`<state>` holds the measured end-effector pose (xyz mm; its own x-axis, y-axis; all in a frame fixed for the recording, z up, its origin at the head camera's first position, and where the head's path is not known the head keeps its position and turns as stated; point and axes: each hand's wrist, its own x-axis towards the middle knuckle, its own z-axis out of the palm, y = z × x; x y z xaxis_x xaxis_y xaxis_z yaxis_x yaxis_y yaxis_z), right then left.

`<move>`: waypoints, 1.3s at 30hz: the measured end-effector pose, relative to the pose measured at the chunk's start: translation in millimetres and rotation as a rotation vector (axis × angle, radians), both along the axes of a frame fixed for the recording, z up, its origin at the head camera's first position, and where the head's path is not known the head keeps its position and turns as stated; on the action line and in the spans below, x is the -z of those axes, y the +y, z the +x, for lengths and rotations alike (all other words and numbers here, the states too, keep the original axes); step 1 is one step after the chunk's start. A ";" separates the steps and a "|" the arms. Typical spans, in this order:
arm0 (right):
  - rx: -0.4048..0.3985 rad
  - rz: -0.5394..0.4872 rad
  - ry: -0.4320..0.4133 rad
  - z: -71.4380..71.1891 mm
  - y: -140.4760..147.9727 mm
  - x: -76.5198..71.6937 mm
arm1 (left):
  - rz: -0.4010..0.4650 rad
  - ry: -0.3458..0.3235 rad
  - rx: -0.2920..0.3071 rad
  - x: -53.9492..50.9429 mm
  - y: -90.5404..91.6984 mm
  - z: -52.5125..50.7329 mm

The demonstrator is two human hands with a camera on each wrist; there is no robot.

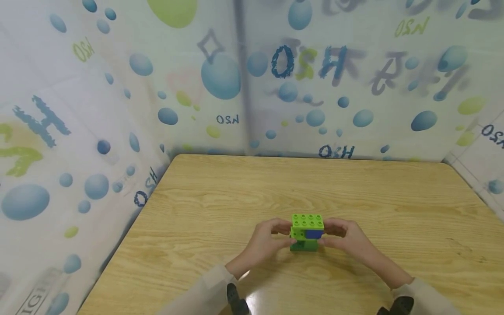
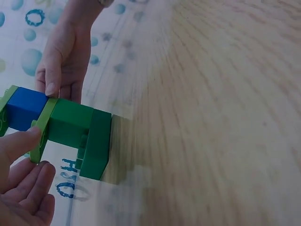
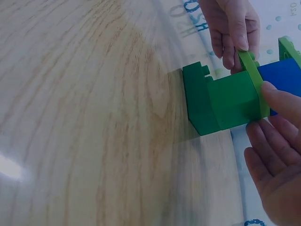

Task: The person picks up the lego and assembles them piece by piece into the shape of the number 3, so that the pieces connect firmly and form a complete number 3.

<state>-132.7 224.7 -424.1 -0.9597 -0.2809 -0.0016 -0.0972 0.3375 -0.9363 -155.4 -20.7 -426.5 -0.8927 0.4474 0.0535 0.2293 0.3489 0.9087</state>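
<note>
A stack of toy building bricks stands on the wooden table between both hands. At the bottom is a dark green brick (image 2: 97, 146), then a green brick (image 3: 233, 101) and a thin lime green plate (image 2: 44, 123). A blue brick (image 1: 313, 234) sits on that plate toward my right, under a studded lime green top plate (image 1: 307, 222). My left hand (image 1: 265, 239) pinches the left end of the lower lime plate between thumb and fingers. Opposite it, my right hand (image 1: 350, 238) pinches that plate's right end, its thumb just below the blue brick.
The wood-grain table (image 1: 220, 188) reaches back to a curtain (image 1: 267, 100) printed with bubbles and letters. Similar sheeting hangs along the left and right sides. A bright reflection lies on the tabletop near the left forearm.
</note>
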 end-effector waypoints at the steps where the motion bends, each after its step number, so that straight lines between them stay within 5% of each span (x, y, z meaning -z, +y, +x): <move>1: 0.006 0.001 -0.007 -0.8 -0.1 -0.4 | 0.005 -0.001 0.001 -0.4 0.0 -1.1; 11: 0.016 -0.053 -0.009 -15.2 -3.1 -0.5 | 0.014 -0.042 0.008 2.3 -1.7 -20.0; 13: 0.022 -0.051 -0.009 -18.0 -3.1 -0.2 | 0.006 -0.047 0.015 -8.2 -1.8 -19.1; 18: 0.043 -0.025 -0.024 -24.9 -2.3 0.5 | -0.004 -0.065 0.026 -12.5 -1.7 -26.1; 22: 0.058 -0.012 -0.030 -29.4 -1.0 -0.6 | -0.014 -0.073 0.041 -0.4 -2.5 -38.3; 39: 0.136 0.047 -0.059 -47.1 -0.6 4.6 | -0.079 -0.121 0.052 1.2 -0.3 -61.9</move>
<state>-179.8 224.1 -428.7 -0.9868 -0.1465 -0.0695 0.0074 0.3872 -0.9220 -217.3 -21.0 -427.7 -0.8661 0.4917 -0.0901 0.1395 0.4109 0.9010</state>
